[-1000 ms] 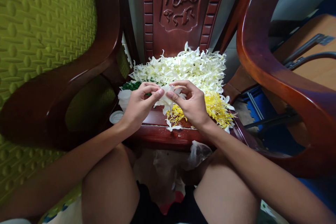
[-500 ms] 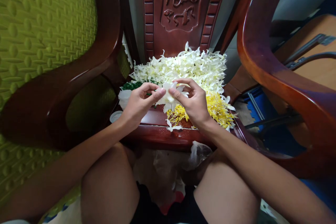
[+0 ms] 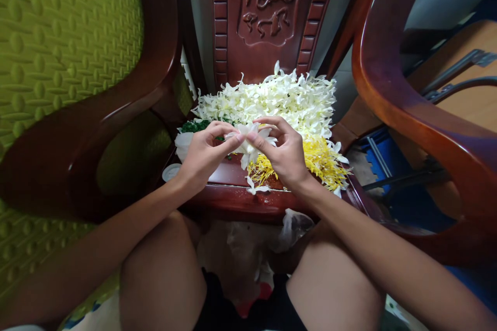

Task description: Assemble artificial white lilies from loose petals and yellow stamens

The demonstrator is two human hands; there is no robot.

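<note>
Two thumbs (image 3: 259,141) have drawn slightly closer; left hand (image 3: 202,151) and right hand (image 3: 288,153) both pinch the flower (image 3: 249,153), whose handling continues.

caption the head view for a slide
Left hand and right hand hold a white flower near a white heap and yellow strands on a wooden chair.

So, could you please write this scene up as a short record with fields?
left hand: pinching white flower
right hand: pinching same flower
white pile: on seat, beyond both hands
yellow pile: on seat, partly hidden by right hand
greenery: beyond left hand
container: white, beside left hand
</note>
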